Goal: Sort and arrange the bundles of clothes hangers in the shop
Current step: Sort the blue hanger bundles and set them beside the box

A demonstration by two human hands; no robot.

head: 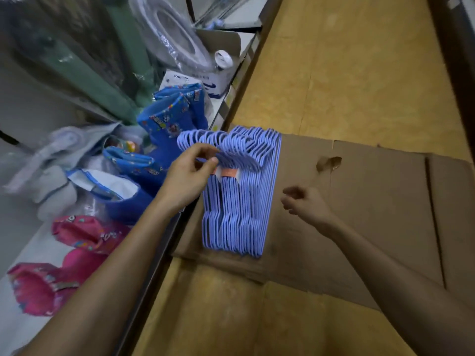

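Your left hand [189, 176] pinches the hooks of the lavender hanger bundles [239, 196] on flattened cardboard [372, 214]; right hand [305, 204] loosely curled, holding nothing; tugging could fan them off the left edge

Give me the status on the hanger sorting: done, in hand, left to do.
Done: several bundles of blue hangers lie side by side on the flattened cardboard, hooks pointing the same way. In hand: the left hand pinches the hooks of the bundle nearest the shelf edge, apparently squaring it up; the right hand hovers beside the stack, holding nothing. Left: no other loose bundles are visible, so I cannot tell.
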